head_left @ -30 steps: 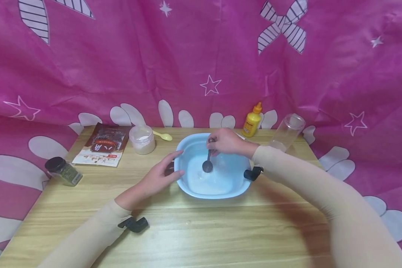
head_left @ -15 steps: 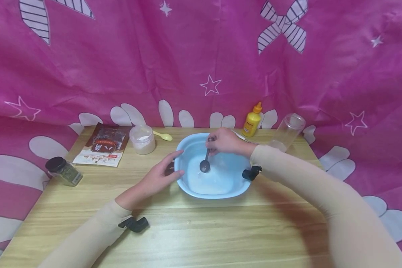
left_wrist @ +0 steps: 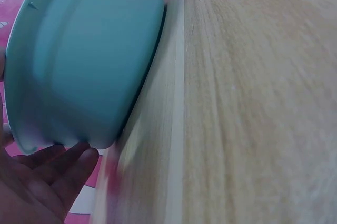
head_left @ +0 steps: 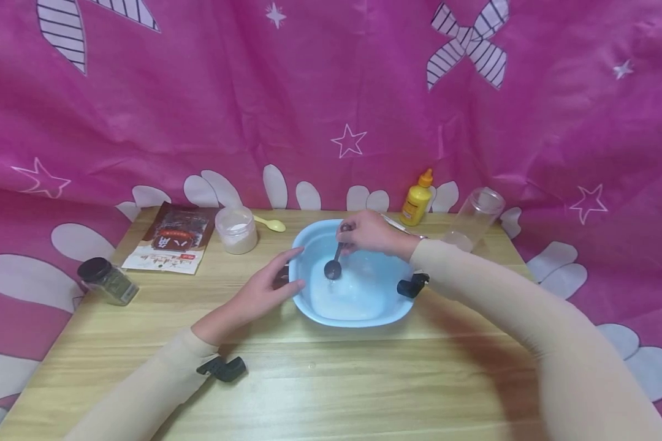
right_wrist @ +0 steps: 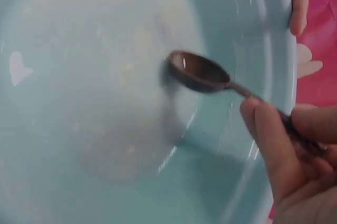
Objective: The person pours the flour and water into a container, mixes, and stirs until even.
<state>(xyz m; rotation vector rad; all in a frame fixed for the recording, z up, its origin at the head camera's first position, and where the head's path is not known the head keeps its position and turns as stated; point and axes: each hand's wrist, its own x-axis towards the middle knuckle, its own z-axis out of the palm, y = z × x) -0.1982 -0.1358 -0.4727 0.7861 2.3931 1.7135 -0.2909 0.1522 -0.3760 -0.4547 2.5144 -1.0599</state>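
A light blue plastic basin with cloudy whitish liquid in its bottom stands on the wooden table. My left hand holds its left side, with thumb and index finger at the rim; the left wrist view shows other fingers against the outer wall. Over the far side of the basin, my right hand pinches the handle of a dark brown spoon. The spoon slants down, its round bowl close over the liquid in the right wrist view.
Left of the basin are a lidless jar of white powder, a yellow spoon, a brown and white food packet and a black-capped seasoning jar. Behind the right arm stand a yellow squeeze bottle and a clear jar.
The dark spoon's bowl has shifted left and slightly up inside the basin, with my right hand moving a little left. My left hand keeps its place on the basin.
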